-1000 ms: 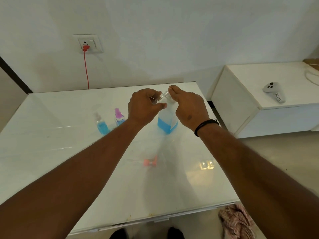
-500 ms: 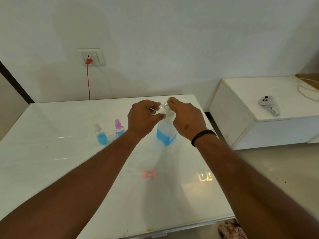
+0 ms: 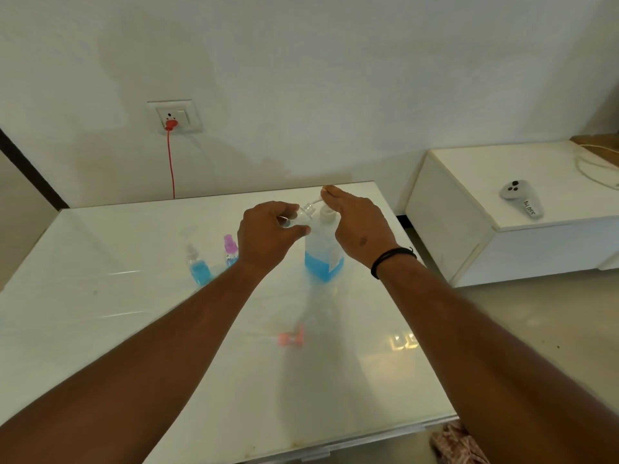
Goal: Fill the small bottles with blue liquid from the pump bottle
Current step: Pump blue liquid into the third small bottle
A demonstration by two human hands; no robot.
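Where the white wall (image 3: pixel 335 78) fills the upper half of the frame, a glossy white table (image 3: pixel 117 313) spreads across the lower half, and a white cabinet (image 3: pixel 485 236) stands at the right edge. Two bare forearms reach in from the bottom corners and meet near the middle of the frame. The pump bottle (image 3: pixel 323 252) stands upright on the table just right of centre, its lower part blue with liquid and its upper part clear. The right hand (image 3: pixel 360 226), with a black band (image 3: pixel 392 259) on its wrist, rests over the pump head, its fingers together and bent down onto the top. The left hand (image 3: pixel 268 236) is clamped around a small clear bottle (image 3: pixel 303 214), held tilted with its mouth touching or just beside the pump spout; which of the two cannot be told. Left of centre, two more small bottles stand on the table: one with a clear cap (image 3: pixel 197 266) and blue liquid inside, and one with a pink cap (image 3: pixel 230 251) partly hidden behind the left wrist. A small pink cap (image 3: pixel 290 338) lies on the table in the lower middle. A grey controller (image 3: pixel 521 202) lies on the cabinet, and a red plug (image 3: pixel 170 123) sits in the wall socket at upper left.
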